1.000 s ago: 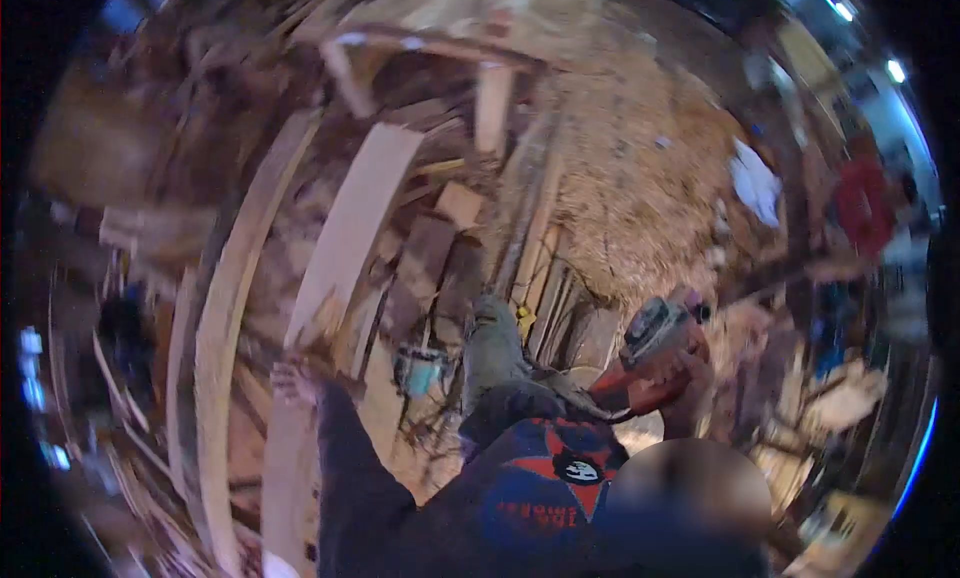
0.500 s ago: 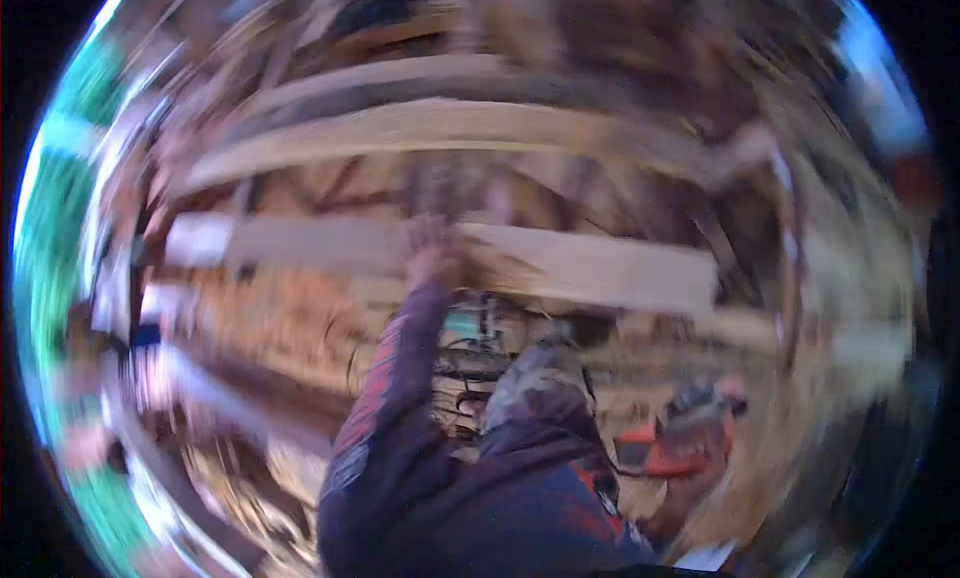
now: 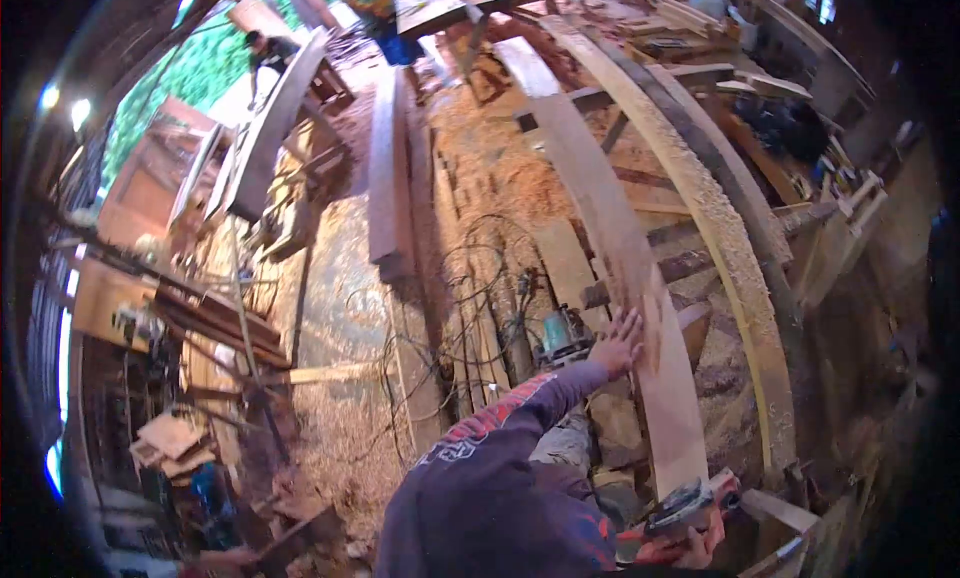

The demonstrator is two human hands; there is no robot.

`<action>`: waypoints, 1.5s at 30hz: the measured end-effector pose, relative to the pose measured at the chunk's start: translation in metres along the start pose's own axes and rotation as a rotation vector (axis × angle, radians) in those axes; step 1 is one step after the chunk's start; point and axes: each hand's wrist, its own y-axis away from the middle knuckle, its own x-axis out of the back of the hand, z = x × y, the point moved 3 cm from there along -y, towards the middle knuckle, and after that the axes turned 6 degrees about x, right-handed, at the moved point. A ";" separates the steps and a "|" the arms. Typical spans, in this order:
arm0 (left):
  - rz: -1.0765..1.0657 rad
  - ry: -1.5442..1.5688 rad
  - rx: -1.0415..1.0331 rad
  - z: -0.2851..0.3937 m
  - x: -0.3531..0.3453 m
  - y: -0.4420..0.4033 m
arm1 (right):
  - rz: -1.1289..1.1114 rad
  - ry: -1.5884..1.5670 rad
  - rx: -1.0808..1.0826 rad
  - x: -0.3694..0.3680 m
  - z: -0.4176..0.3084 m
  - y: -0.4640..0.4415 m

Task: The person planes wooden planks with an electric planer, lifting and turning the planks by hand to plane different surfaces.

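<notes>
A long pale plank (image 3: 672, 408) stretches away from me, with a darker brown patch along its middle. My left hand (image 3: 620, 344) lies on the plank's left edge beside that patch, fingers stretched out and holding nothing. At the near end of the plank, my right hand (image 3: 703, 544) is closed around a red and black electric planer (image 3: 680, 513). The planer is beside the plank's end; whether it touches the wood I cannot tell. A teal power tool (image 3: 556, 332) rests just left of my left hand, partly hidden by my arm.
Right of the plank runs a beam (image 3: 735, 248) covered in shavings. Loose cables (image 3: 440, 328) tangle on the sawdust-strewn floor to the left. A dark thick beam (image 3: 388, 178) lies farther ahead. Another person (image 3: 268, 53) is at the far left behind a raised board (image 3: 280, 128).
My view has swung round, so the plank that ran crosswise now runs lengthwise away from me. My left hand remains on it, and the planer stays in my right hand.
</notes>
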 end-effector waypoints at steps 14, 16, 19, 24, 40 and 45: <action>-1.402 1.200 0.684 0.218 0.052 0.360 | -0.433 0.098 0.233 0.075 0.006 -0.007; -1.444 1.361 0.720 0.219 0.071 0.372 | -0.517 0.126 0.204 0.082 0.007 -0.015; -1.361 1.361 0.748 0.210 0.081 0.374 | -0.614 0.153 0.083 0.080 0.028 -0.039; -1.162 1.241 0.843 0.171 0.086 0.382 | -0.706 0.174 0.283 0.051 0.021 -0.033; -0.857 1.129 1.054 0.052 0.093 0.449 | -1.006 0.452 0.587 -0.184 -0.024 0.075; -0.834 1.138 1.066 0.050 0.095 0.462 | -1.044 0.463 0.618 -0.200 -0.026 0.089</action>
